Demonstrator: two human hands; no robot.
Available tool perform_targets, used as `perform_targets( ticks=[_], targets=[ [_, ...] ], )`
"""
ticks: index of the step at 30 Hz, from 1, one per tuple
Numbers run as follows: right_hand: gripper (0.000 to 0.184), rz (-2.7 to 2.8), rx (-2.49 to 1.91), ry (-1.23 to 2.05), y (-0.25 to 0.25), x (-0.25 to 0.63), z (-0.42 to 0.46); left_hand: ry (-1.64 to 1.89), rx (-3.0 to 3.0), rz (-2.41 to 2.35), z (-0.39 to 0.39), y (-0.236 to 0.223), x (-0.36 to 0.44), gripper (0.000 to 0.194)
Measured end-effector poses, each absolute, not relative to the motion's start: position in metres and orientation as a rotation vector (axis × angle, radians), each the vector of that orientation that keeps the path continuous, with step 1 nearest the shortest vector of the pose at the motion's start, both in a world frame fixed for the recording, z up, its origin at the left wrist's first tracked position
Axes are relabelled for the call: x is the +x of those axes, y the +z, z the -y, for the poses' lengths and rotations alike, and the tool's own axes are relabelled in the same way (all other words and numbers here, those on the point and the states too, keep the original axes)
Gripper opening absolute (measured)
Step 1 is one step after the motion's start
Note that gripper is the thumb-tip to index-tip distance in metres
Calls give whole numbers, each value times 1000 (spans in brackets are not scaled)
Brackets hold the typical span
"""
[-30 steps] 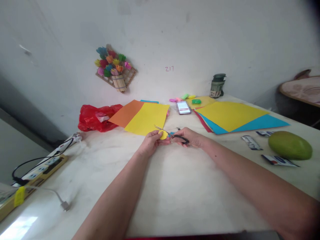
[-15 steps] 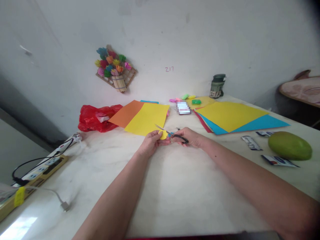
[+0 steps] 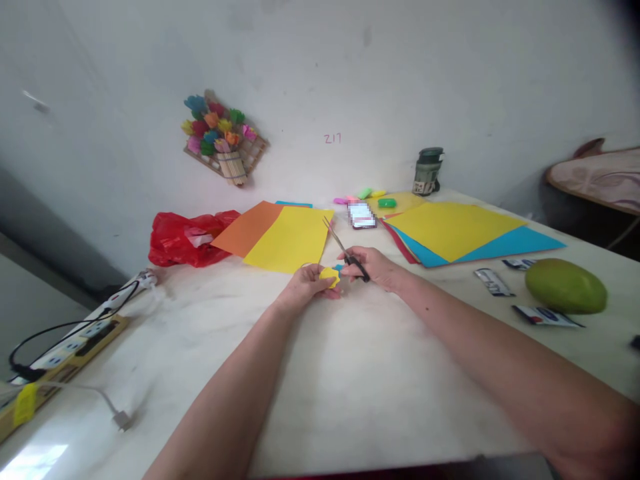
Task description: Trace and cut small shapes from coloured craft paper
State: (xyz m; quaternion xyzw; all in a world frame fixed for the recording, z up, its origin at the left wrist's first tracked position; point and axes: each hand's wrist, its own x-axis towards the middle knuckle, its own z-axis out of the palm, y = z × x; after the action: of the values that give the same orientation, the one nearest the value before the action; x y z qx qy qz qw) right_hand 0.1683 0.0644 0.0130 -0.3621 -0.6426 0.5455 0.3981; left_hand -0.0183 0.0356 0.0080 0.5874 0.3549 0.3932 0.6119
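Observation:
Between the thumb and fingers of my left hand (image 3: 305, 287) is a small yellow paper piece (image 3: 330, 277) with a wavy edge. My right hand (image 3: 376, 267) has its fingers in the black handles of a pair of scissors (image 3: 336, 236). The blades point up and away to the left, a little parted and clear of the small piece. A bit of blue (image 3: 339, 268) shows between my hands; what it belongs to is hidden. Just beyond my left hand lies a yellow paper sheet (image 3: 287, 240), overlapping an orange sheet (image 3: 250, 229).
A phone (image 3: 361, 215) lies behind my hands. On the right are stacked coloured sheets (image 3: 455, 230), a green mango-like fruit (image 3: 566, 287), small packets (image 3: 494, 283) and a bottle (image 3: 428, 172). A red plastic bag (image 3: 185, 241) and a power strip (image 3: 75, 353) are on the left.
The scissors have swung upward, away from the small yellow piece. My left hand has turned the piece, so more of its scalloped edge shows. The view has shifted slightly to the right.

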Motion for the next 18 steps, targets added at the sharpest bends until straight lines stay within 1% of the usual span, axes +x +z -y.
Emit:
perform_targets(
  ticks=[5, 8, 12, 18],
  targets=[
    [38, 1628, -854, 1389, 12, 165, -64, 830, 1425, -853, -33, 12, -16, 28],
    [40, 1659, -867, 1394, 12, 163, -63, 806, 1442, -853, -31, 13, -16, 27],
    [38, 1679, -898, 1388, 12, 161, -62, 805, 1432, -857, -32, 12, -16, 28],
    [37, 1597, -903, 1377, 10, 161, -64, 952, 1318, -885, -38, 5, -18, 28]
  ],
)
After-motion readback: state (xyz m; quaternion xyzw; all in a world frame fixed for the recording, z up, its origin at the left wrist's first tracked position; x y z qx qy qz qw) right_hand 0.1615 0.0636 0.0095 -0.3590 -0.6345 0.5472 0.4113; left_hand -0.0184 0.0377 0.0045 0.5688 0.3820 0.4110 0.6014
